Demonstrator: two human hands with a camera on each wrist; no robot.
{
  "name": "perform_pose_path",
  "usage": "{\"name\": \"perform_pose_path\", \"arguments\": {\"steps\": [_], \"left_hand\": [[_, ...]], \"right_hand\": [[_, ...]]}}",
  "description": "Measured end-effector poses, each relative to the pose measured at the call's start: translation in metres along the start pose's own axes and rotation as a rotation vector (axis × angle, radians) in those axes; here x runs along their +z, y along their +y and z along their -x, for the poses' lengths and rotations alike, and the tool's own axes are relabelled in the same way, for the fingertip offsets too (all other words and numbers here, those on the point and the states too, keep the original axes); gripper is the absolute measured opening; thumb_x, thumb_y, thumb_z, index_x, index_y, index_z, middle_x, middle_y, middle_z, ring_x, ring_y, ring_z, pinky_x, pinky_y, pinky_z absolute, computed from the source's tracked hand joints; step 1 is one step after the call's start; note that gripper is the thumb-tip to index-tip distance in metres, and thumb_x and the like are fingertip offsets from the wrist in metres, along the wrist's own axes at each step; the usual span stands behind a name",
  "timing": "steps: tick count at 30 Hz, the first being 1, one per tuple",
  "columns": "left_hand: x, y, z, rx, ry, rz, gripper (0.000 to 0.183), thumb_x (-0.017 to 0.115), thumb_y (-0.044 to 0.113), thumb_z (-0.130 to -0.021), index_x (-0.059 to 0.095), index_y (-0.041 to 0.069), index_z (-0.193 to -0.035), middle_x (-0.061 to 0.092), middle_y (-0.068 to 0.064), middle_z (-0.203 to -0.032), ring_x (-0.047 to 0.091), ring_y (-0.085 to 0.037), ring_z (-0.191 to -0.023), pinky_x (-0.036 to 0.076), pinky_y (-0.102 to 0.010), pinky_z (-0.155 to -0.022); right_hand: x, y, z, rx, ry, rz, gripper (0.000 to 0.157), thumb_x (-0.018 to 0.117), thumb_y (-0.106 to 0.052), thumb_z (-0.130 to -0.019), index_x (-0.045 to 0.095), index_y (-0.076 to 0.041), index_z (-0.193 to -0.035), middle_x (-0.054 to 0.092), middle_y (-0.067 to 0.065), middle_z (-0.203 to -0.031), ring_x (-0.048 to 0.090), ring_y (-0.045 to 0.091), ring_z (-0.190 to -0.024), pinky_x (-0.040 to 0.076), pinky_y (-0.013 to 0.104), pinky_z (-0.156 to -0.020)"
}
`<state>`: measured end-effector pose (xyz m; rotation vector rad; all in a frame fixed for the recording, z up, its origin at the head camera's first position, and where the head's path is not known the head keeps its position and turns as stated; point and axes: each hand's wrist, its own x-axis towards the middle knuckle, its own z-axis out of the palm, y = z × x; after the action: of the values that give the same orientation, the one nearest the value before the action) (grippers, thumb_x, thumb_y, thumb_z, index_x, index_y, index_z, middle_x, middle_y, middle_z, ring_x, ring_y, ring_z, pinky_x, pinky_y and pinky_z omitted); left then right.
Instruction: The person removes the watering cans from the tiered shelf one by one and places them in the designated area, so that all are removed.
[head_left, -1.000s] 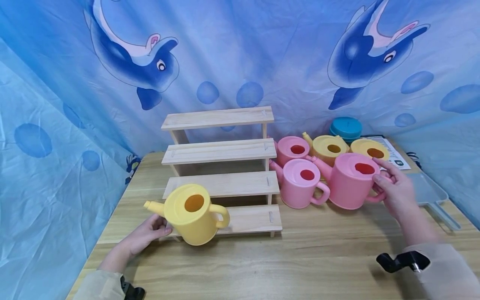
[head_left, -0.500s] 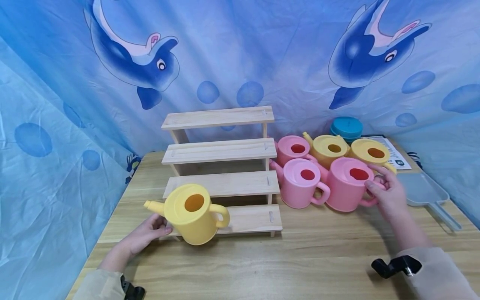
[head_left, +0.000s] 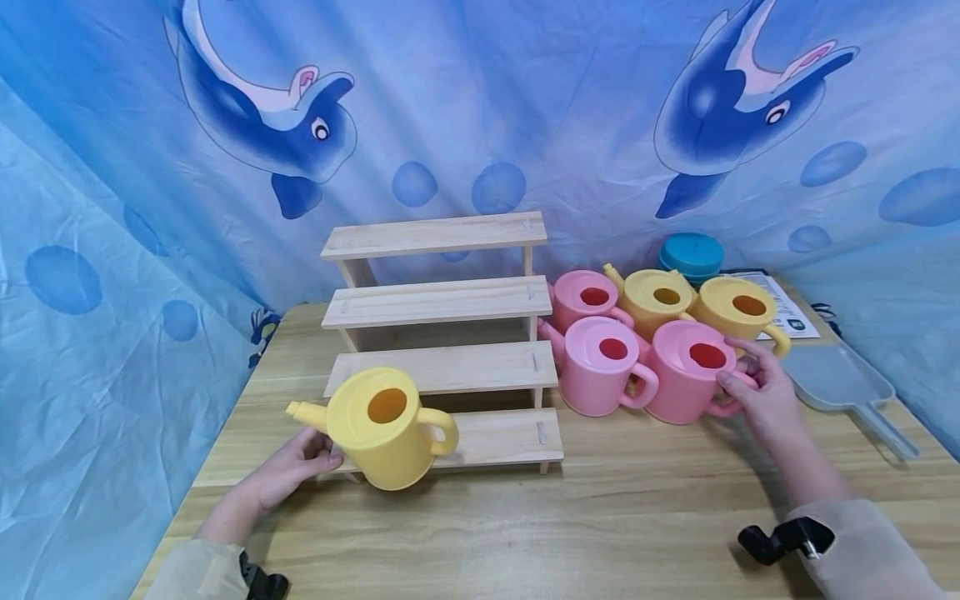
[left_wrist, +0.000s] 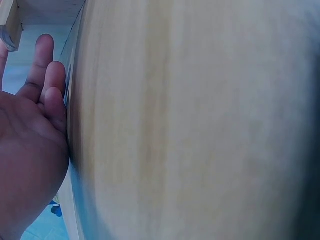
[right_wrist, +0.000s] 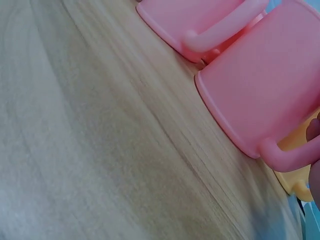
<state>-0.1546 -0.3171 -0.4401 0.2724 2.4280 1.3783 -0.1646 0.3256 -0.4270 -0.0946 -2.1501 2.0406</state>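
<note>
My right hand grips the handle of a pink watering can, upright at the right; in the right wrist view this can has its base at the tabletop. Close on its left stands another pink watering can. My left hand holds the left end of the lowest step of a wooden stepped shelf, thumb at the front edge. A yellow watering can sits at that step's left, its spout over my hand. The left wrist view shows my palm and several fingers beside the table.
Behind are a third pink can, two yellow cans and a teal round container. A grey dustpan-like tray and a printed sheet lie at the right. A blue dolphin-print curtain backs the wooden table.
My right hand has moved left with the pink watering can, bringing it down beside the other pink can. More of the yellow can behind shows. My left hand has stayed in place.
</note>
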Motion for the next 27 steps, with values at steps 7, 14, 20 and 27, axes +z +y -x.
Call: {"name": "perform_pose_path", "arguments": {"steps": [7,14,20,27], "left_hand": [[-0.001,0.001,0.001,-0.01,0.005,-0.008,0.048,0.06,0.019,-0.092,0.036,0.001,-0.129,0.049,-0.014,-0.101,0.048,-0.02,-0.089,0.042,-0.028,-0.075],[0.0,0.002,0.001,-0.009,-0.003,0.009,0.046,0.059,0.018,-0.092,0.036,0.001,-0.128,0.049,-0.014,-0.1,0.048,-0.019,-0.087,0.043,-0.029,-0.073],[0.0,0.002,0.001,-0.008,-0.007,0.017,0.047,0.059,0.017,-0.092,0.035,0.001,-0.129,0.049,-0.014,-0.101,0.048,-0.019,-0.088,0.043,-0.029,-0.074],[0.001,0.002,0.0,0.006,-0.006,0.014,0.045,0.058,0.017,-0.093,0.036,0.001,-0.129,0.048,-0.014,-0.101,0.048,-0.019,-0.088,0.043,-0.028,-0.074]], "right_hand": [[0.003,0.0,0.001,-0.036,0.016,0.153,0.056,0.064,-0.014,-0.09,0.038,-0.025,-0.139,0.04,0.002,-0.101,0.044,0.011,-0.088,0.052,0.029,-0.055],[0.002,-0.015,0.0,-0.091,0.167,0.336,0.052,0.061,-0.018,-0.092,0.041,-0.024,-0.139,0.039,-0.004,-0.102,0.037,0.007,-0.092,0.041,0.009,-0.067],[0.013,-0.045,-0.004,-0.135,0.272,0.352,0.052,0.064,-0.017,-0.09,0.043,-0.021,-0.137,0.042,-0.006,-0.104,0.039,0.006,-0.094,0.038,0.008,-0.073],[0.044,-0.07,-0.01,-0.255,0.17,0.335,0.054,0.067,-0.012,-0.087,0.043,-0.017,-0.136,0.046,-0.003,-0.106,0.043,0.008,-0.096,0.039,0.008,-0.076]]}}
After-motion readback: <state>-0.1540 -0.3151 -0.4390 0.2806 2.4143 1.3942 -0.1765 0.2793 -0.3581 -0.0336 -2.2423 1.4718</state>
